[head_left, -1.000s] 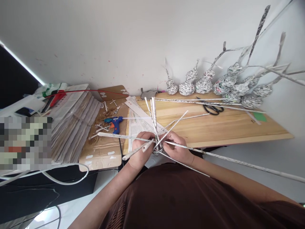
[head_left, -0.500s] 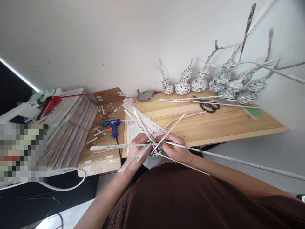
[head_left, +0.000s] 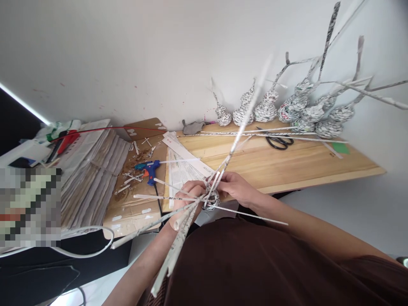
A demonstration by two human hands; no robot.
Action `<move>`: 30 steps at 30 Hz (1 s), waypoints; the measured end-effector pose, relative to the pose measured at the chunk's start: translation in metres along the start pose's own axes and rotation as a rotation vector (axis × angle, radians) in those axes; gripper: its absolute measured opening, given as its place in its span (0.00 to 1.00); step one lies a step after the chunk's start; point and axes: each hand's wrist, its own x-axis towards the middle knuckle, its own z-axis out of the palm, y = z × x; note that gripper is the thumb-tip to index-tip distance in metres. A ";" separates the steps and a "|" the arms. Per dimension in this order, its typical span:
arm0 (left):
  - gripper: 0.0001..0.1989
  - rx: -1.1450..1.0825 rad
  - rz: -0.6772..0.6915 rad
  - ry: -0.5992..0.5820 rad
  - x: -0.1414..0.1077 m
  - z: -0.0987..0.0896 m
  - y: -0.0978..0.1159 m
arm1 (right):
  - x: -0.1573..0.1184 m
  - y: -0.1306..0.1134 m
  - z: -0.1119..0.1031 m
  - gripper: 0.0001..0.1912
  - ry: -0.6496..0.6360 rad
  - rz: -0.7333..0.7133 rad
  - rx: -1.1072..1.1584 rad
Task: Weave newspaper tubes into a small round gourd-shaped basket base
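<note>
Garment, dark brown top [head_left: 248,263] at 6 o'clock, soft creased fabric, ribbed section [head_left: 162,294] near 7 o'clock, matching sleeve [head_left: 372,265] at 4 o'clock, bare forearms [head_left: 296,223]

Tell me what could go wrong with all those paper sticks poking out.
The long paper tube rising by the right hand might brush the woven paper gourds if it swings.
The rolled paper tubes fanning across the left hand could crease if squeezed.
One thin paper tube's tip looks close to the blue glue gun here, so it might bump it.
</note>
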 end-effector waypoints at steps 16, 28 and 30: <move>0.06 0.066 -0.002 -0.026 0.004 0.001 0.007 | -0.006 0.018 -0.006 0.14 0.179 -0.242 -0.144; 0.09 0.022 -0.027 -0.023 -0.003 0.004 -0.001 | -0.006 0.016 0.000 0.19 0.153 -0.215 0.051; 0.09 0.031 -0.034 -0.035 -0.003 0.004 0.000 | -0.008 0.017 -0.001 0.17 0.110 -0.278 0.014</move>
